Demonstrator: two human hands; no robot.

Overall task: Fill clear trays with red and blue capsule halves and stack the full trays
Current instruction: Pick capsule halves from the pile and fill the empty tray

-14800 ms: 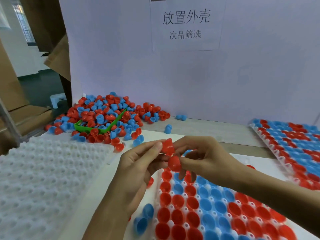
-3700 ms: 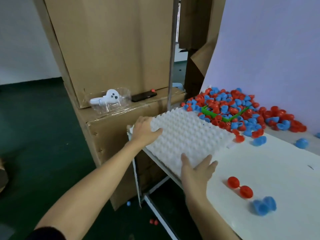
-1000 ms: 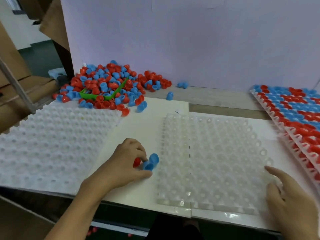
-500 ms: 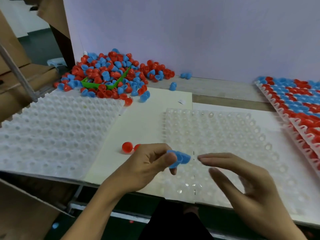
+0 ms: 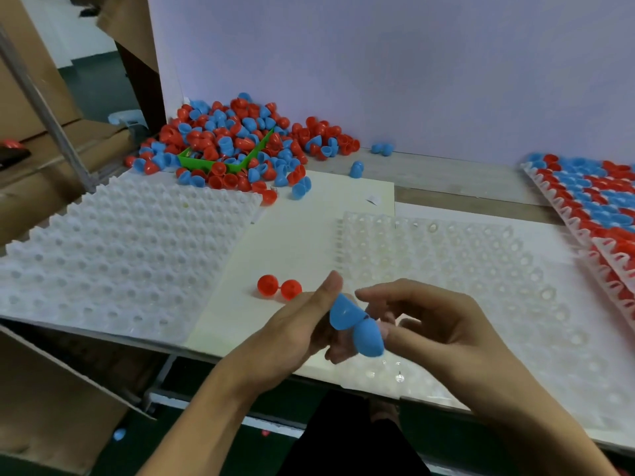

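The person is at the start of filling a fresh tray: the clear tray (image 5: 481, 286) lies flat on the tabletop (image 5: 292, 242) directly ahead, and none of its visible cups holds a capsule half. Above its near left corner the left hand (image 5: 295, 324) grips a joined pair of blue capsule halves (image 5: 355, 326), thumb on top and fingers curled beneath, so the pair hangs in the air and does not touch the tray. The right hand (image 5: 443, 324) is closing in from the right with its fingers loosely bent; one fingertip seems to touch the lower blue half, though whether it has any real grip cannot be told. The step in hand looks like pulling the two blue halves apart. The next move would call for the right hand to take the lower half, twist or pull it free, and then set each half open side up in its own cup, probably starting at the near corner. A pair of red capsule halves (image 5: 279, 287) lies on the tabletop just left of the tray, near the left hand, and would be a natural next pick. The loose pile of capsule halves (image 5: 237, 139) sits at the back left around a green scoop (image 5: 226, 163), a stack of white trays (image 5: 127, 242) lies to the left, and filled trays (image 5: 591, 201) lie at the far right.
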